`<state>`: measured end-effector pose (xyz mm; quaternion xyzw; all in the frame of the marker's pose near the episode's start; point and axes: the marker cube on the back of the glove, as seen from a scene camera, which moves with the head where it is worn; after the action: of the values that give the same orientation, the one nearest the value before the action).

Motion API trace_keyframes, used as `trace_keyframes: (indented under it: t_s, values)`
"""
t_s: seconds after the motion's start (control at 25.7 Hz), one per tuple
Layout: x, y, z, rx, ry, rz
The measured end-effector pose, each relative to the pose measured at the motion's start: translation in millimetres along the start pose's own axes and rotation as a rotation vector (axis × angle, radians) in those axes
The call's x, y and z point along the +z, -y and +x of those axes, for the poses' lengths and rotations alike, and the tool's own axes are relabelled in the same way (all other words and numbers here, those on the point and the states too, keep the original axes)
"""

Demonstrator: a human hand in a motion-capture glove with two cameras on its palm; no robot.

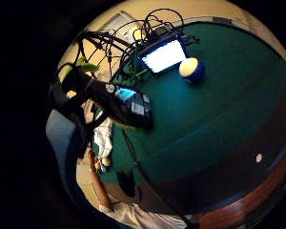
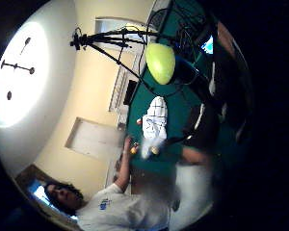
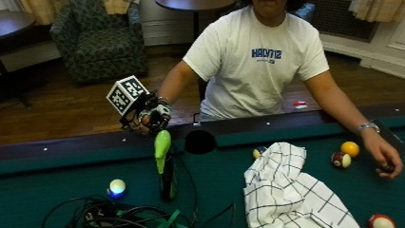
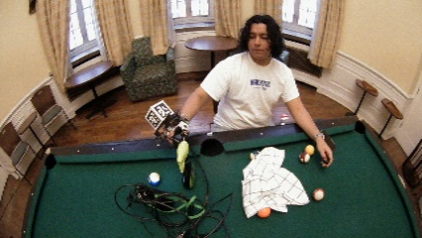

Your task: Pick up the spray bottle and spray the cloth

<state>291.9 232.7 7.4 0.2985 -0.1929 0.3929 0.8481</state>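
The spray bottle [image 3: 164,164] stands upright on the pool table [image 3: 63,190], left of the checked cloth [image 3: 288,190]. The gloved right hand [image 3: 149,118] hovers above its green head, fingers curled, holding nothing. Current step: approach; next, lower and grip the bottle
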Motion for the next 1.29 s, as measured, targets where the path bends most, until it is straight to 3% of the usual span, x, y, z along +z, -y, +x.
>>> trace_keyframes:
  t_s: [0.9,1.29]
  values:
    - [6,0,-1,-0.017,0.242,0.076]
    - [12,-11,-2,-0.004,0.167,0.036]
